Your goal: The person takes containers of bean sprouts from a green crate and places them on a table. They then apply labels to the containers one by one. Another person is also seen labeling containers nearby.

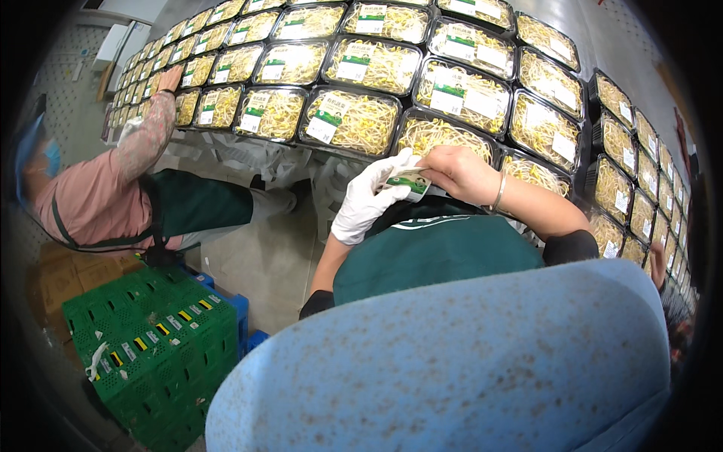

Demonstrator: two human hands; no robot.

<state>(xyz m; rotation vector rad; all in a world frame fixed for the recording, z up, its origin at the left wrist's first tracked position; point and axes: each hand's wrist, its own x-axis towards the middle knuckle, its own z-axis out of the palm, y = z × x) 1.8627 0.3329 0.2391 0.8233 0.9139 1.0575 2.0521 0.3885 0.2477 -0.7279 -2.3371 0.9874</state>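
My left hand (pixel 370 195), in a white glove, holds a small stack of green and white printed labels (pixel 411 182) in front of my apron. My bare right hand (pixel 466 174), with a bangle at the wrist, pinches the upper edge of the labels. Just beyond my hands is a black plastic tray of bean sprouts (pixel 446 134) with no label seen on its visible part. To its left, a wrapped tray of sprouts (pixel 361 121) bears a green and white label. Rows of similar trays stretch away, many with labels on their film.
A co-worker (pixel 101 198) in a pink top and dark green apron reaches over the trays at left. Green plastic crates (pixel 152 339) stand at lower left near cardboard boxes (pixel 62 277). More sprout trays (pixel 613 189) stand at right, where another person's hand (pixel 657 265) shows.
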